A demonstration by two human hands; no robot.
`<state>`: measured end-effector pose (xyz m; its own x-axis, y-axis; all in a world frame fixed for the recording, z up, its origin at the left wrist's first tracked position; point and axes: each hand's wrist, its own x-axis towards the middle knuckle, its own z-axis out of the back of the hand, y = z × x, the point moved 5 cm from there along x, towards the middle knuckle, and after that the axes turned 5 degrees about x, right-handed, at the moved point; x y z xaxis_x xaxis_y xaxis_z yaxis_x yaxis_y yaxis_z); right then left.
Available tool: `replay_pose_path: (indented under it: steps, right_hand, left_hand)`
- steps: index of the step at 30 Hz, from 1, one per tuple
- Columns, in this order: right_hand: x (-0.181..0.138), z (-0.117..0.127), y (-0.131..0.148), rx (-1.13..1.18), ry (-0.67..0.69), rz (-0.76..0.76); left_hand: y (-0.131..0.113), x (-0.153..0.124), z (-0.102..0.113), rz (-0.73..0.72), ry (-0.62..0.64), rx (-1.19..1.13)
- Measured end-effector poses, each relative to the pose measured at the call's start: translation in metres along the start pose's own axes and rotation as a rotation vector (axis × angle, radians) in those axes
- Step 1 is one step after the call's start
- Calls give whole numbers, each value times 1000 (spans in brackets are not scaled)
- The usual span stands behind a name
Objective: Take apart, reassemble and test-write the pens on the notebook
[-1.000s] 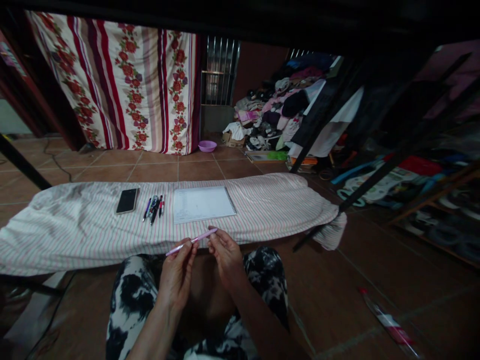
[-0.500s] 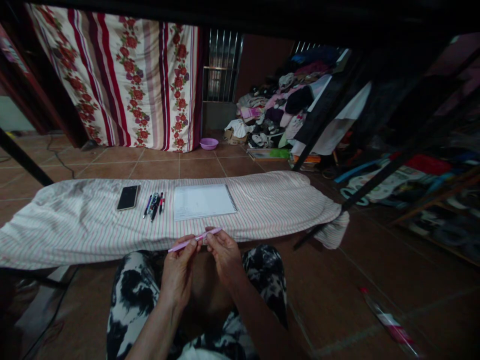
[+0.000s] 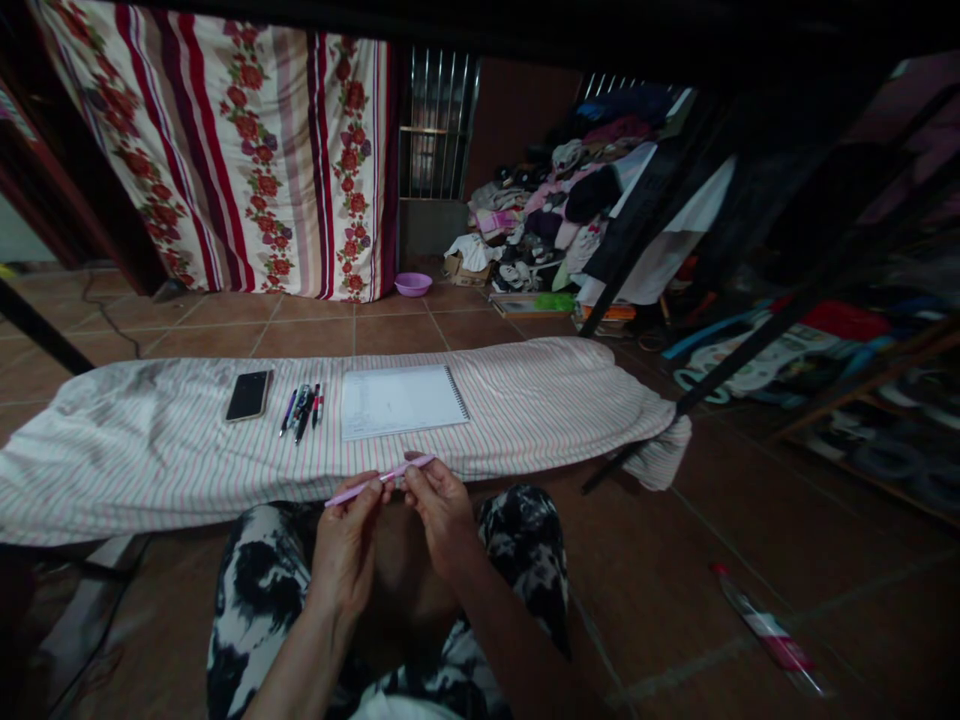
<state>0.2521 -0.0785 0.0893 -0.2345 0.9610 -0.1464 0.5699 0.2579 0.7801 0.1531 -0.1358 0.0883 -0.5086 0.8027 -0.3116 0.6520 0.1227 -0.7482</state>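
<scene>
Both my hands hold one thin pink pen (image 3: 381,479) level above my lap. My left hand (image 3: 346,545) pinches its left half. My right hand (image 3: 441,508) pinches it near the right end. Just beyond them is a low board covered in pink-striped cloth (image 3: 150,460). On that cloth lie a spiral notebook (image 3: 402,400), several pens (image 3: 302,408) side by side and a black phone (image 3: 248,395). My knees in black-and-white patterned trousers (image 3: 259,590) are below the hands.
A floral striped curtain (image 3: 247,150) hangs at the back. A pile of clothes (image 3: 555,210) and a small purple bowl (image 3: 413,285) lie on the tiled floor behind the board. Dark metal bars (image 3: 720,370) slant at the right. A red-and-clear tube (image 3: 765,627) lies on the floor.
The hands stay on the pink pen and the right fingers have shifted slightly along it. The view has drifted a little.
</scene>
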Motion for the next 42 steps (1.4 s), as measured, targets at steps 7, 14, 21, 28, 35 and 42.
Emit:
replay_pose_path:
  steps: [7, 14, 21, 28, 35, 42]
  right_hand:
    - [4, 13, 11, -12, -94, 29]
    - [6, 15, 13, -29, -102, 64]
    - [5, 12, 12, 2, -81, 60]
    - [1, 11, 15, 51, -64, 11]
    - [10, 22, 12, -100, -117, 130]
    - [3, 11, 14, 6, -62, 73]
  left_hand:
    - [-1, 1, 4, 68, -92, -34]
    - [2, 0, 3, 61, -57, -27]
    - [1, -2, 2, 25, -10, -26]
    - [1, -1, 6, 40, -56, -25]
    - [0, -6, 3, 50, -47, -31]
    - [-1, -5, 4, 83, -97, -33]
